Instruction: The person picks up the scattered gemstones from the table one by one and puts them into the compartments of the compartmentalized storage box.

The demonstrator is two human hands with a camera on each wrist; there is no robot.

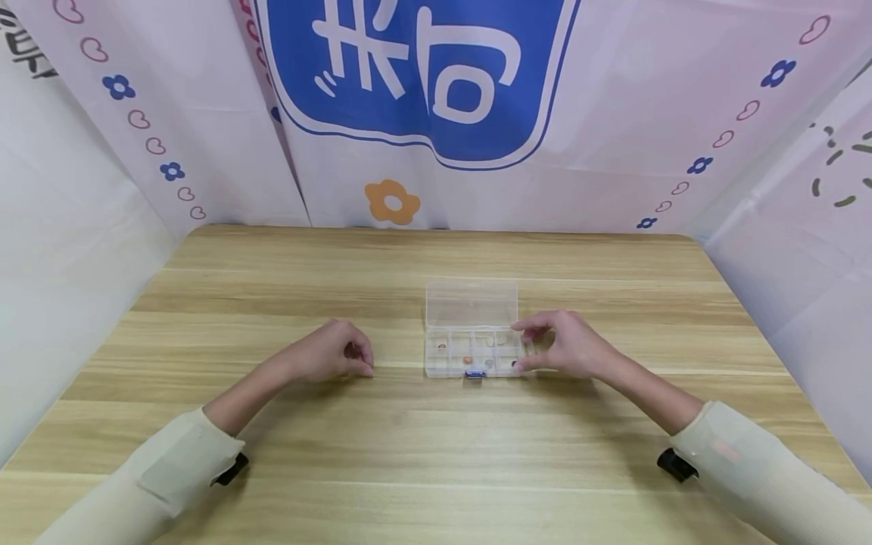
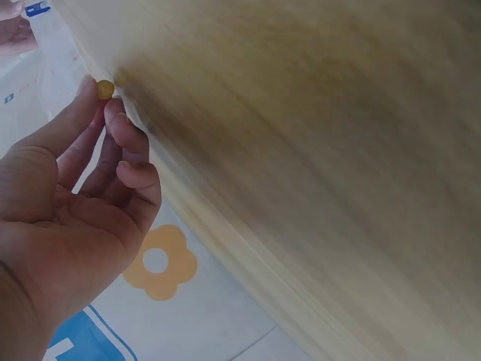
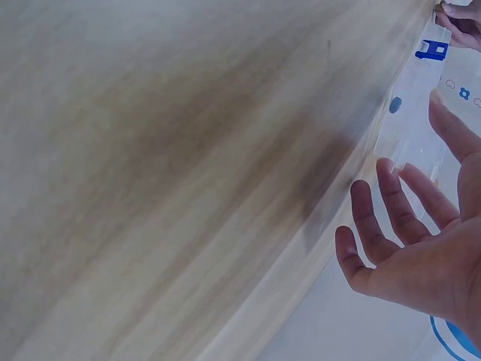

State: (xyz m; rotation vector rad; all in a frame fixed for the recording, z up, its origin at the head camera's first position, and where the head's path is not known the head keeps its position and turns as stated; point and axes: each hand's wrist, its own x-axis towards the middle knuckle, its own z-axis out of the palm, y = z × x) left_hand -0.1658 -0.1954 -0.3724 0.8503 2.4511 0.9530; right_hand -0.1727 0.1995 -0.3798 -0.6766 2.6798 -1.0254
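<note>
Thumb and fingertips of my left hand [image 1: 337, 352] pinch a small round yellow bead [image 2: 106, 89] above the table, left of the box. A clear plastic compartment box [image 1: 459, 371] lies with its lid [image 1: 471, 304] raised at the back and a blue latch [image 1: 475, 375] in front. Several small beads sit in its compartments, among them an orange bead [image 1: 467, 360] and a dark blue one [image 3: 395, 105]. At the box's right end is my right hand [image 1: 568, 346], thumb and index finger spread along that side with tips right at the box. Its other fingers are loosely bent.
The box stands on a wood-grain table [image 1: 436, 454]. White printed cloth [image 1: 613, 151] hangs behind the table and at both sides. Each forearm wears a pale sleeve [image 1: 742, 454] with a black strap piece below it.
</note>
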